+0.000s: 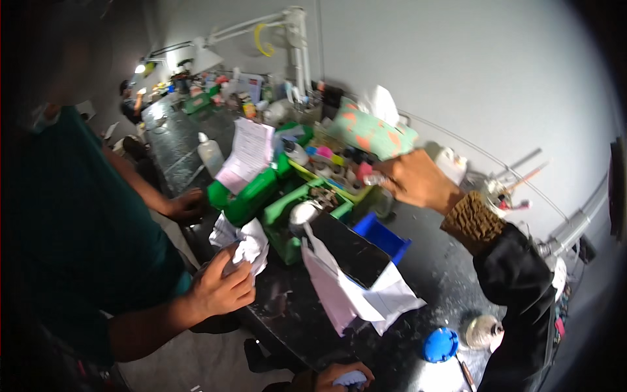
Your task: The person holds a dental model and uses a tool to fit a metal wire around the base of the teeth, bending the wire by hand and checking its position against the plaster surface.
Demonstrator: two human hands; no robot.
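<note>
My right hand (418, 181), in a black sleeve with a ruffled brown cuff, reaches over the far side of the bench. Its fingers are closed on a small shiny piece (377, 179) whose kind I cannot make out. Just beneath are a yellow-green tray (353, 194) of small pots and a green bin (277, 222). Low at the bottom edge, my left hand (345, 377) curls around a pale bluish-white object (351, 378), partly cut off by the frame. Nearer me lie a black panel (349, 245) and folded white paper (346, 287) beside a blue bin (385, 236).
At left, a co-worker in a green shirt (124, 228) holds crumpled white paper (248, 250). A tissue box (372, 134), a squeeze bottle (210, 153) and a lamp arm (297, 46) stand farther back. A blue lid (441, 344) and a jar (482, 332) sit at the near right.
</note>
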